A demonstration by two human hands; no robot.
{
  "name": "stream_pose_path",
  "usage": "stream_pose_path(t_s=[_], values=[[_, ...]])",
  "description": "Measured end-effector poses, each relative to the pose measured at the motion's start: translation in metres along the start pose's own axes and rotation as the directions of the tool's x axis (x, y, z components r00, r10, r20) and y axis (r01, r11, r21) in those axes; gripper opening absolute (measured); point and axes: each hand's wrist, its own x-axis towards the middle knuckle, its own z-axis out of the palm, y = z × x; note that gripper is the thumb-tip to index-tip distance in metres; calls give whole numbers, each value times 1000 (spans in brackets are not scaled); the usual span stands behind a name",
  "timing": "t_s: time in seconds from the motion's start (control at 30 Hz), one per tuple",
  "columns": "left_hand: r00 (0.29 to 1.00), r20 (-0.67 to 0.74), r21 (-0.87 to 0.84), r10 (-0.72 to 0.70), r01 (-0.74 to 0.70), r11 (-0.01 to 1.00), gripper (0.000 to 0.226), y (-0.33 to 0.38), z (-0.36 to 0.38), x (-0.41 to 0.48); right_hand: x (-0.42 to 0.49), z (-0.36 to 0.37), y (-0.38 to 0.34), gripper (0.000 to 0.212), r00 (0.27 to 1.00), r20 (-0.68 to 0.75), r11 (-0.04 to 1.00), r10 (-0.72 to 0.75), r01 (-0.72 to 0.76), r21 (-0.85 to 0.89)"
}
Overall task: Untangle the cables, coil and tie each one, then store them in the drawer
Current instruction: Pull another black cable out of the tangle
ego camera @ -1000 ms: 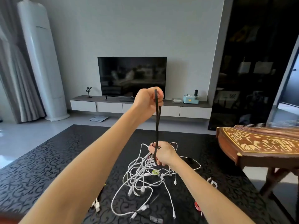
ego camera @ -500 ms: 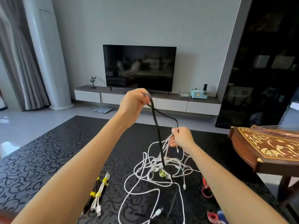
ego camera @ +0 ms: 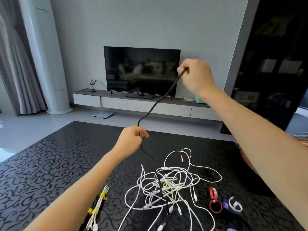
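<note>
Here, 2 hands (ego camera: 131,139) (ego camera: 196,75) stretch 1 black cable (ego camera: 160,100) — taut.

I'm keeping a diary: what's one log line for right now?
left hand: pinching black cable | right hand: holding its end high | white cables: tangled

one camera only, worn on my head, looking forward and slightly down over my arms. close below lies the black patterned table (ego camera: 50,164); well beyond it, straight ahead, the tv (ego camera: 141,70) against the wall. no second view shares any of it.
</note>
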Motion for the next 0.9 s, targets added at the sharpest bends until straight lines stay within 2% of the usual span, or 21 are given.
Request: stream_pose_path(t_s=[0.03,0.07,0.1,0.13,0.2,0.27,0.3,0.37,0.43,0.47,0.5,0.53,0.57,0.6,0.63,0.67,0.73,0.8,0.9], values=[[997,20,-216,-72,74,974,38,2,3,-2,-7,0,1,19,993,99,998,61,-58,-32],[987,76,-432,-138,158,888,36,5,4,-6,-16,0,5,19,971,189,989,145,-134,-69],[975,128,-586,-183,223,779,34,7,4,-10,-27,-1,9,20,934,269,970,237,-213,-114],[967,154,-652,-202,253,715,33,7,3,-14,-40,-3,14,21,878,355,946,320,-276,-170],[969,135,-618,-208,246,747,30,4,2,-20,-71,-5,23,23,716,567,913,407,-308,-267],[980,82,-550,-179,195,812,29,5,-1,-25,-105,-5,27,24,524,757,916,391,-298,-267],[983,75,-543,-168,181,820,29,8,-3,-27,-121,-5,28,24,451,817,923,360,-299,-242],[986,93,-544,-140,167,822,27,20,-10,-33,-148,-10,28,27,372,884,935,281,-313,-166],[986,122,-453,-111,155,878,25,32,-12,-37,-168,-16,25,37,375,905,914,202,-405,-36],[987,121,-301,-110,142,943,22,35,-11,-37,-175,-19,23,43,395,901,876,177,-481,40],[990,82,-61,-116,121,991,19,39,-9,-39,-182,-22,20,48,419,893,821,167,-561,109],[994,12,197,-111,106,975,19,42,-7,-43,-187,-24,16,51,442,881,759,168,-629,170],[995,-59,368,-75,92,925,21,47,-4,-49,-192,-26,12,53,458,871,710,178,-673,208],[994,-109,429,-29,74,900,26,54,0,-57,-199,-27,7,54,471,861,689,190,-689,225],[993,-121,410,0,50,911,35,61,3,-62,-204,-27,2,55,484,854,701,192,-677,225],[997,-74,340,-16,40,940,46,70,6,-69,-211,-27,-3,55,496,848,719,187,-657,225],[982,141,84,-123,112,990,59,87,15,-80,-221,-27,-15,51,517,838,748,174,-623,229],[937,316,-111,-148,191,975,56,101,24,-93,-229,-26,-23,57,528,830,770,183,-602,213],[939,334,-168,-83,146,975,36,107,35,-102,-239,-27,-30,43,532,821,781,209,-596,187]])
